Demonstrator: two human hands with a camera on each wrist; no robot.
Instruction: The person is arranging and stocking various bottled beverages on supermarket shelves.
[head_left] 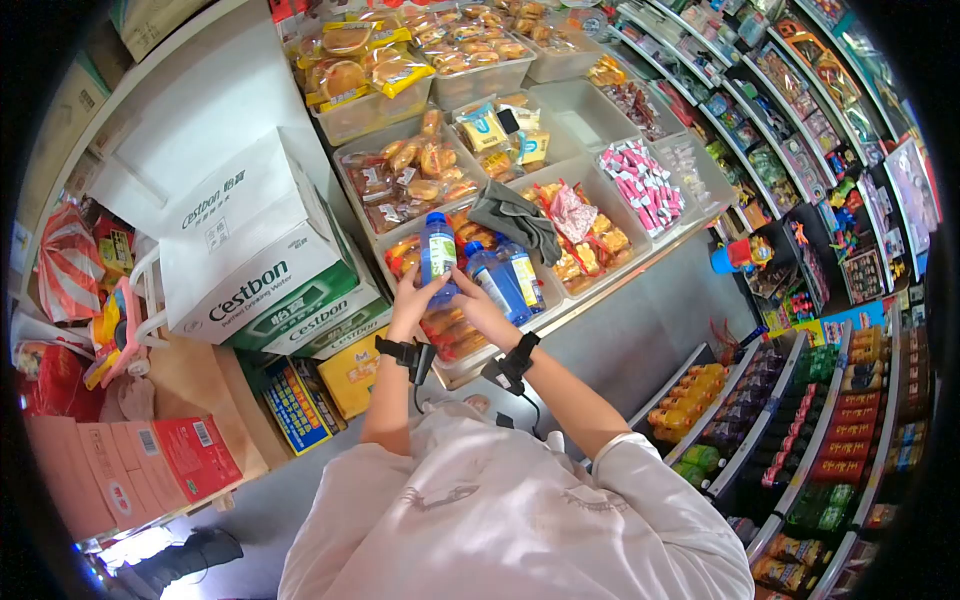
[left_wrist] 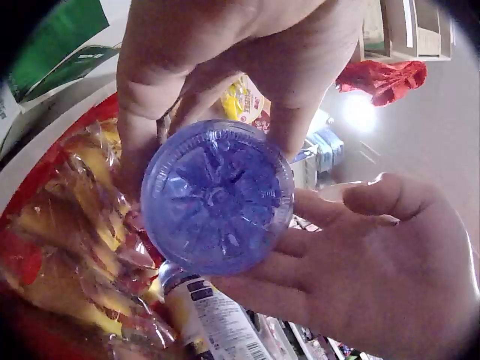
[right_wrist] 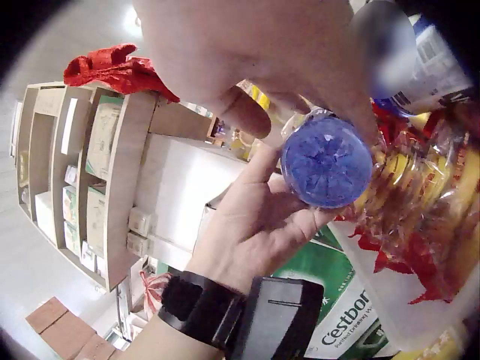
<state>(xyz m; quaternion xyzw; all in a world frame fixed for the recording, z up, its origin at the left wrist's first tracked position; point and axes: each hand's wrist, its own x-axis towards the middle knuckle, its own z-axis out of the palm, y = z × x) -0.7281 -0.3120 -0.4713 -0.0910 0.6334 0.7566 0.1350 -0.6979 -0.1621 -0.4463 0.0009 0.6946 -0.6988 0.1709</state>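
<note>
A clear blue plastic drink bottle (head_left: 438,245) with a blue cap and green-white label stands tilted between both hands, its ribbed base (left_wrist: 217,199) facing the wrist cameras. The left hand (head_left: 410,305) grips its lower part, fingers and thumb round the side. Against the other side lie the fingers of the right hand (head_left: 480,308), mostly straight, with the thumb apart from the bottle in the left wrist view. Beside the right hand, two more blue-capped bottles (head_left: 490,285) lie on packaged bread in a bin (head_left: 462,372).
Clear bins of packaged buns (head_left: 440,185) and pink-wrapped sweets (head_left: 640,185) fill the counter ahead. A dark grey cloth (head_left: 515,218) drapes over a divider. White-and-green water cartons (head_left: 250,250) are stacked at left. Stocked shelves (head_left: 800,440) line the right side.
</note>
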